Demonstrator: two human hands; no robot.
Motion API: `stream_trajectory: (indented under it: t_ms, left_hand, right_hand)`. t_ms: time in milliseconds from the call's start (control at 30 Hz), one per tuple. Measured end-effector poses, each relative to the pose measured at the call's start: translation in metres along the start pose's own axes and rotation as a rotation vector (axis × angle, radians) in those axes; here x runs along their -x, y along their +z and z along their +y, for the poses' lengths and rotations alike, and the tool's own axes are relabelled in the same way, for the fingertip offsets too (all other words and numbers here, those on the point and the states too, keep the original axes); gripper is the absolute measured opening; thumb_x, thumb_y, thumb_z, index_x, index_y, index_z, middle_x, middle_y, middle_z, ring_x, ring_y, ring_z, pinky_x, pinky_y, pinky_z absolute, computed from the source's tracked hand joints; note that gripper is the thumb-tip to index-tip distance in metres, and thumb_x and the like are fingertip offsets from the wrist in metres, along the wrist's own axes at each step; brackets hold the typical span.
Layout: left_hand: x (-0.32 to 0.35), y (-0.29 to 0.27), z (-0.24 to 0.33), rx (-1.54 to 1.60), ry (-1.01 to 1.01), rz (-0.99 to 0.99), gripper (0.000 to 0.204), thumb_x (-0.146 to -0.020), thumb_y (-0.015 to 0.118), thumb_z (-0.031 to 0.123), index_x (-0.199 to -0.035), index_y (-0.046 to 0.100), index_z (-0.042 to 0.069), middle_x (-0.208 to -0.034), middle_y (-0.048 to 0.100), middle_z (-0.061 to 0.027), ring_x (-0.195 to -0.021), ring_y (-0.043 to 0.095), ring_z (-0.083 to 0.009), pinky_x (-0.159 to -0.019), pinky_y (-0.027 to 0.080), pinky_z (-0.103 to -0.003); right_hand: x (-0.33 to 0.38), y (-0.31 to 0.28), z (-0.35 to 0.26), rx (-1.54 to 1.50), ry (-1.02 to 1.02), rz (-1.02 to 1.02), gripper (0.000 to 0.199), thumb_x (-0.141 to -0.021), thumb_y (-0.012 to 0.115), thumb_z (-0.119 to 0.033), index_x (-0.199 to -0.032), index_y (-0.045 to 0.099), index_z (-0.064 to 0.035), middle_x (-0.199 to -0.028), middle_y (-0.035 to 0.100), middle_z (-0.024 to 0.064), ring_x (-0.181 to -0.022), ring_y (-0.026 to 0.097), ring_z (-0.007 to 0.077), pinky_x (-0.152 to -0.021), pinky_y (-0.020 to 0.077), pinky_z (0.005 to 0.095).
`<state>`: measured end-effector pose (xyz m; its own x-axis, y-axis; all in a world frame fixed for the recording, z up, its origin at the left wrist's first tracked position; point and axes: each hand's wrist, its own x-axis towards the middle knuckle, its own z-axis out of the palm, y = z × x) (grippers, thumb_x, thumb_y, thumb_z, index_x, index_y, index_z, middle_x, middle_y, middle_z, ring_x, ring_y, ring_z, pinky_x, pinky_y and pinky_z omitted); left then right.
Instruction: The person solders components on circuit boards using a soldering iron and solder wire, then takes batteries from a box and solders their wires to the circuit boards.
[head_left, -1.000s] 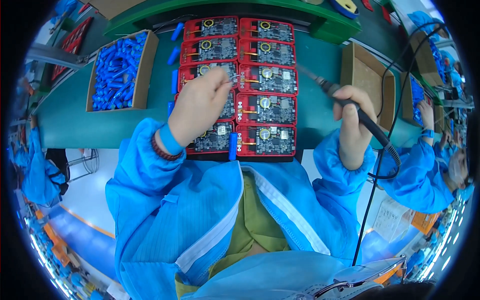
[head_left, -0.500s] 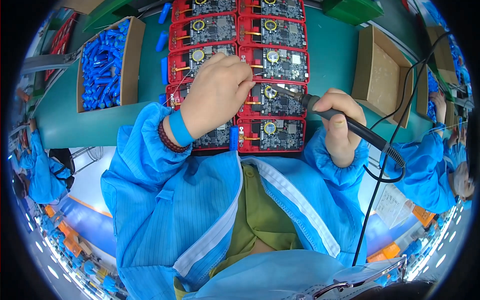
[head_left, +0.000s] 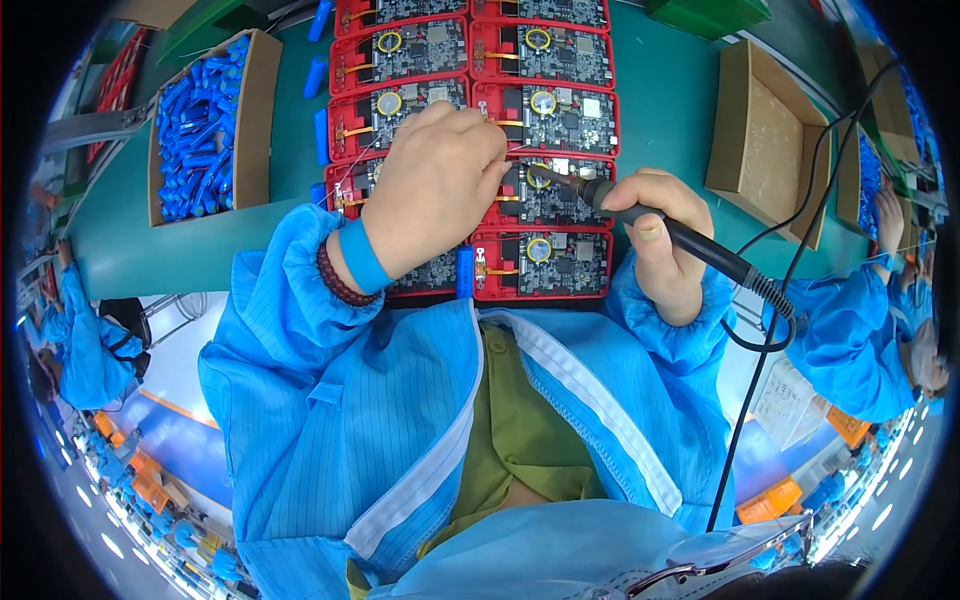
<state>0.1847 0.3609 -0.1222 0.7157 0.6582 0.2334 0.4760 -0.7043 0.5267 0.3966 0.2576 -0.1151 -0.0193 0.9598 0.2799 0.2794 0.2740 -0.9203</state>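
Hiding the circuit board beneath: left hand, soldering iron.

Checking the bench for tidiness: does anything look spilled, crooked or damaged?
Nothing stands out. The red trays sit in even rows, the blue parts stay inside their cardboard box, and the soldering iron is in the right hand.

Bare green bench lies open at one o'clock between the red board trays and the empty cardboard box, and at nine o'clock below the box of blue cells, while the soldering iron and its black cord bar the three o'clock side.
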Motion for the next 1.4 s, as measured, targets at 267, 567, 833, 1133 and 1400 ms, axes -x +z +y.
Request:
stream_trajectory:
  t_ms: [267,567,833,1133,1400]
  left_hand:
    - [0.0,0.0,0.001,-0.022,-0.007,-0.001,0.009,-0.076,0.063,0.007,-0.073,0.058,0.001,-0.075,0.056,-0.0125,-0.075,0.052,-0.0325,-0.069,0.042,-0.041]
    - [0.001,0.001,0.002,-0.025,-0.005,-0.006,0.008,-0.076,0.062,0.007,-0.074,0.058,0.001,-0.076,0.057,-0.0126,-0.076,0.052,-0.0326,-0.07,0.043,-0.041]
    - [0.002,-0.001,0.004,-0.054,0.011,-0.036,0.004,-0.077,0.059,0.005,-0.077,0.058,0.002,-0.078,0.057,-0.0124,-0.078,0.052,-0.0329,-0.072,0.042,-0.042]
    - [0.002,-0.001,0.004,-0.054,0.022,-0.05,0.002,-0.077,0.058,0.004,-0.078,0.059,0.002,-0.077,0.056,-0.0116,-0.077,0.051,-0.0327,-0.07,0.041,-0.042]
    - [0.002,0.001,0.003,-0.113,0.039,-0.024,0.003,-0.072,0.062,0.006,-0.075,0.063,0.005,-0.075,0.058,-0.0082,-0.078,0.053,-0.0282,-0.069,0.044,-0.04]
  right_hand:
    - [-0.005,0.001,-0.001,0.051,-0.1,-0.026,0.022,-0.086,0.06,-0.025,-0.089,0.062,-0.0029,-0.074,0.064,0.0092,-0.063,0.059,0.0242,-0.058,0.0444,0.034]
    - [0.003,-0.002,-0.005,0.035,-0.093,0.046,0.024,-0.087,0.059,-0.027,-0.089,0.061,-0.003,-0.076,0.063,0.0091,-0.061,0.057,0.0242,-0.057,0.0432,0.0342]
    - [0.004,0.0,-0.003,-0.008,0.004,0.068,0.025,-0.086,0.06,-0.025,-0.088,0.063,-0.0004,-0.081,0.065,0.011,-0.072,0.062,0.0247,-0.067,0.0469,0.0323]
    - [0.001,0.003,-0.002,-0.01,0.019,0.037,0.023,-0.086,0.059,-0.024,-0.089,0.063,-0.0012,-0.082,0.065,0.0109,-0.074,0.063,0.0248,-0.068,0.048,0.0329]
    - [-0.001,0.004,-0.001,0.004,0.011,0.013,0.024,-0.087,0.059,-0.025,-0.089,0.063,-0.0018,-0.08,0.065,0.0107,-0.071,0.062,0.0254,-0.065,0.0475,0.0333]
